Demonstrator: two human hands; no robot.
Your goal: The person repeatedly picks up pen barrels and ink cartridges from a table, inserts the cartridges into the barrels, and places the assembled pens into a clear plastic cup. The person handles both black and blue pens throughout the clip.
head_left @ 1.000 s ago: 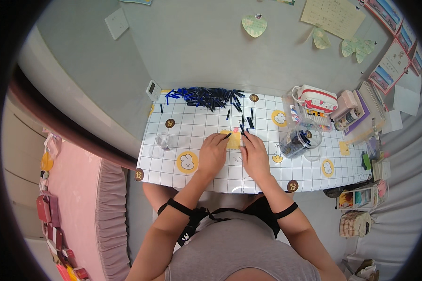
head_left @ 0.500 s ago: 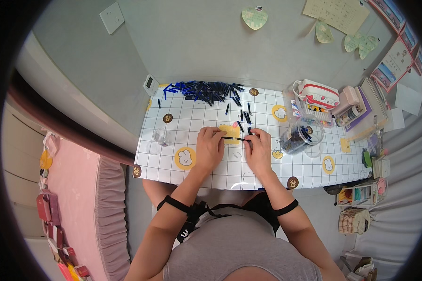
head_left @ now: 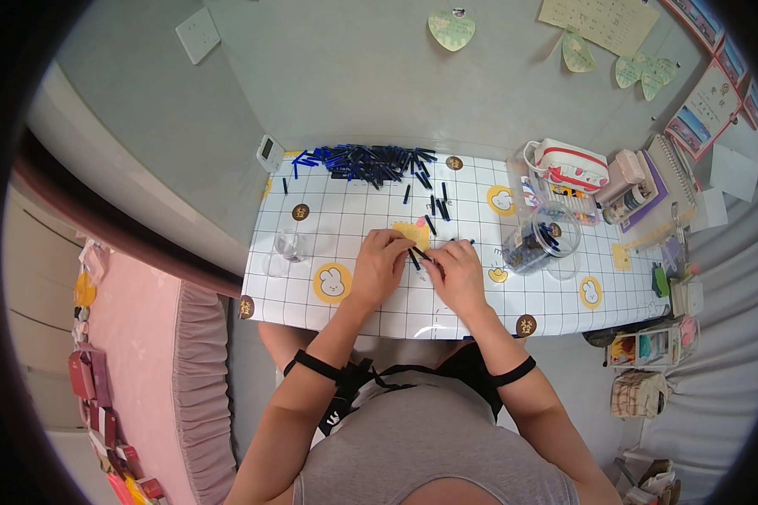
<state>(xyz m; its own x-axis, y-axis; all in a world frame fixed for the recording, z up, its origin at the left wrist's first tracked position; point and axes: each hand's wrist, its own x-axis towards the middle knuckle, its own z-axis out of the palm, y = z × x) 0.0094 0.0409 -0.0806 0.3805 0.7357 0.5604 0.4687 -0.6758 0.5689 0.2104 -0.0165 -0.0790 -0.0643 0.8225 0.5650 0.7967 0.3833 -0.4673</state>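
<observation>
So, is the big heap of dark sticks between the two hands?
No, the heap of dark sticks lies beyond the left hand and right hand, farther back on the table.

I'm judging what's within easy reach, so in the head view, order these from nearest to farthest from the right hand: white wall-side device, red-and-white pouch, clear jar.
1. Clear jar: just to the right of the right hand.
2. Red-and-white pouch: right and farther back, toward the wall.
3. White device: across at the table's far left corner.
</observation>
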